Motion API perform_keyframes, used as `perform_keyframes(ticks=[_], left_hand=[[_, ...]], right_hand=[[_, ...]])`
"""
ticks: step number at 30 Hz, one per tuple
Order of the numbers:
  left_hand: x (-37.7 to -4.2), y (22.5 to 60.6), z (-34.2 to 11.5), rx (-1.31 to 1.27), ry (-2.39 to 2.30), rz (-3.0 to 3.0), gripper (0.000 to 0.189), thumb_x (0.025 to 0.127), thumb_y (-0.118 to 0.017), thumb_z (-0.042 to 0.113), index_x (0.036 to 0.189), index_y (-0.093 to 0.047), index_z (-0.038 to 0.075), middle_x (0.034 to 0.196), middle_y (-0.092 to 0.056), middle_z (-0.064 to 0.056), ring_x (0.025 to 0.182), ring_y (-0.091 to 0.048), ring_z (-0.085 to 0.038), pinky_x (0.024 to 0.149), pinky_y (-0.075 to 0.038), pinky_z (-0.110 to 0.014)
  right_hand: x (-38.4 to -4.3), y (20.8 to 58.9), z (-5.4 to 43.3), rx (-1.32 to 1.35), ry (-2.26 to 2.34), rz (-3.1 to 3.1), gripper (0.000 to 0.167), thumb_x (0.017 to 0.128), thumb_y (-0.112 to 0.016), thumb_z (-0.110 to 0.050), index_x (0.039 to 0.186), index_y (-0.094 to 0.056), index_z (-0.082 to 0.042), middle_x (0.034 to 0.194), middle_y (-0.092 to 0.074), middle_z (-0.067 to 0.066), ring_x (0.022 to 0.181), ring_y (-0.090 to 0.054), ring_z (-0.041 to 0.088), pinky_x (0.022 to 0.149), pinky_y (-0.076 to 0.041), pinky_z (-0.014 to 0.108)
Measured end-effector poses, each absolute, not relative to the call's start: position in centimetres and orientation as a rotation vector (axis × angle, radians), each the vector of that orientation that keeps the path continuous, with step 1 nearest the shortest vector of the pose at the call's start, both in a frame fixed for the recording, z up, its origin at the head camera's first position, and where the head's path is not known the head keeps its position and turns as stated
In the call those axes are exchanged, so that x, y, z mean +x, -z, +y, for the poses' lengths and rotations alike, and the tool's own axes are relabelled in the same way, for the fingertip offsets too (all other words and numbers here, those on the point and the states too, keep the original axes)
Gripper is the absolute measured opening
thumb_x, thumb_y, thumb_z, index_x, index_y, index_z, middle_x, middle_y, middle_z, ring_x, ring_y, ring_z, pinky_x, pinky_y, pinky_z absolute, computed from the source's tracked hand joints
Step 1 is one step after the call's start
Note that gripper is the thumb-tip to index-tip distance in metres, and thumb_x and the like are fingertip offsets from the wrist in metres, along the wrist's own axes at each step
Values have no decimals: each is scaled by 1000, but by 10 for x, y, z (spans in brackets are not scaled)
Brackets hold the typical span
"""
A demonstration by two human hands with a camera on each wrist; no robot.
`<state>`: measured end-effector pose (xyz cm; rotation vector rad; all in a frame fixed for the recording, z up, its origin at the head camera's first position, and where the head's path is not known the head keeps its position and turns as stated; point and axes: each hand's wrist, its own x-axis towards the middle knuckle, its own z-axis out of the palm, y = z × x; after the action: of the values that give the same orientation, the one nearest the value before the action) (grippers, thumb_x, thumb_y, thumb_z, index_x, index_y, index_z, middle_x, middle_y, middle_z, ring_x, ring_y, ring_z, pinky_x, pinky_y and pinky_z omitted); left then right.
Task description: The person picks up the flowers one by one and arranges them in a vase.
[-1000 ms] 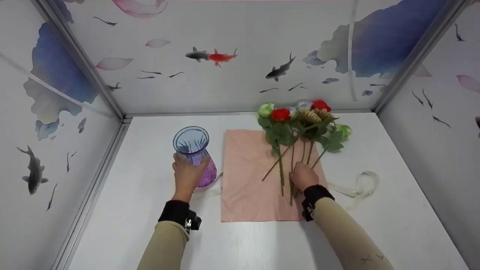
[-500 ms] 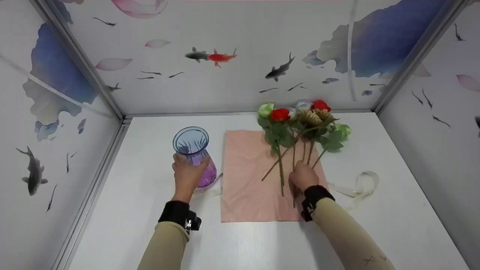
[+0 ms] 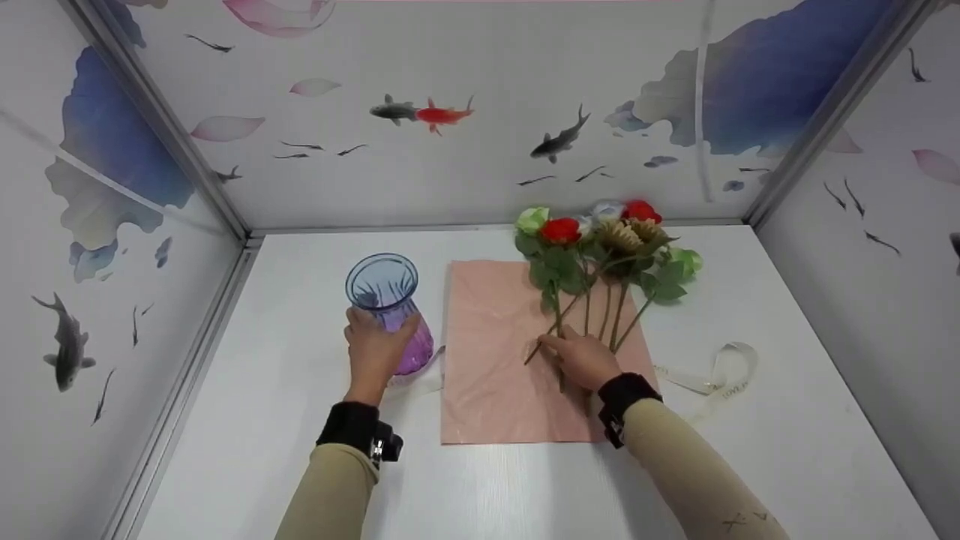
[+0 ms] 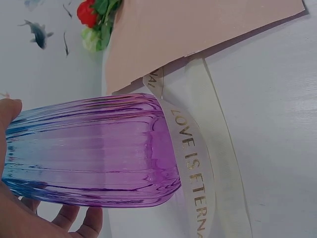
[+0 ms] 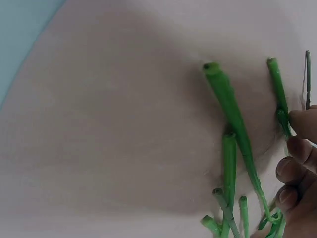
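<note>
My left hand (image 3: 373,346) grips a ribbed glass vase (image 4: 109,148), blue at its flared rim and purple at its base. The vase stands left of a sheet of pink wrapping paper (image 3: 487,375). Over that paper, my right hand (image 3: 589,361) holds green flower stems (image 5: 233,114), with thumb and forefinger at a stem on the left side of the bunch. Red roses (image 3: 561,231), pale green and bluish-white blooms and a tan sunflower (image 3: 621,235) lie at the far end. Part of the stems is hidden by the right hand.
A cream ribbon with gold lettering (image 4: 190,168) lies by the vase's base and runs to the paper. Its looped other end (image 3: 739,367) lies on the white table (image 3: 795,442) at the right. Printed walls (image 3: 495,172) enclose the back and sides.
My right hand has shifted left across the stems, its thumb and forefinger now at a left-hand stem. The left hand and vase have stayed in place.
</note>
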<state>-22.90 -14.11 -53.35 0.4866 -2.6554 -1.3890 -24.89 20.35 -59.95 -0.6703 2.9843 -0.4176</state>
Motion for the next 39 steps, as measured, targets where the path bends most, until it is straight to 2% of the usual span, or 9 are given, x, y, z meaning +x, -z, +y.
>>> perform_keyframes(ticks=[2,8,16,20,24,29,35,39], left_hand=[[-229,534,-141,486,1386,-2656,110,86,-73,51,159,-6,2,156,-24,-24,142,-31,-45,110,-38,-64],[-229,533,-141,496,1397,-2659,112,86,-73,51,159,-5,1,157,-23,-24,143,-30,-45,111,-38,-63],[-229,534,-140,504,1397,-2655,111,86,-74,51,159,-6,1,156,-25,-25,142,-32,-45,111,-38,-63],[-229,534,-140,487,1389,-2656,110,86,-73,50,159,-7,1,156,-25,-25,142,-32,-45,110,-39,-64],[-229,534,-140,491,1396,-2657,110,86,-73,50,159,-7,1,156,-25,-25,142,-32,-45,110,-39,-64],[-229,534,-141,505,1404,-2656,110,86,-73,51,159,-7,2,156,-25,-24,142,-32,-44,110,-38,-64],[-229,535,-142,478,1381,-2659,110,86,-73,51,159,-7,1,156,-24,-25,142,-31,-46,110,-38,-64],[-229,536,-142,467,1374,-2659,111,86,-73,52,158,-8,-1,155,-25,-25,141,-32,-46,110,-38,-64]], right_hand=[[-249,601,202,-746,319,3016,31,100,-64,-7,128,-67,-19,105,-63,12,74,-60,26,70,-56,45],[-247,604,201,-902,249,3064,14,100,-62,-4,105,-67,-16,88,-61,4,72,-54,22,69,-51,40],[-246,604,219,-972,235,3132,5,98,-64,-5,99,-65,-10,86,-66,5,75,-63,23,76,-52,44],[-244,603,235,-955,249,3170,5,94,-67,-5,94,-65,-8,80,-65,5,71,-62,24,73,-52,45],[-241,603,250,-948,209,3222,13,94,-69,-6,84,-61,-7,73,-61,7,65,-60,27,70,-51,47],[-236,604,262,-858,144,3244,16,93,-70,-7,80,-60,-3,68,-59,9,61,-59,30,69,-51,49],[-236,604,264,-706,192,3208,26,93,-66,-9,69,-56,-8,58,-51,3,53,-49,22,65,-48,46],[-239,600,258,-584,296,3202,28,96,-65,-11,69,-57,-10,58,-49,1,52,-48,20,59,-47,44]])
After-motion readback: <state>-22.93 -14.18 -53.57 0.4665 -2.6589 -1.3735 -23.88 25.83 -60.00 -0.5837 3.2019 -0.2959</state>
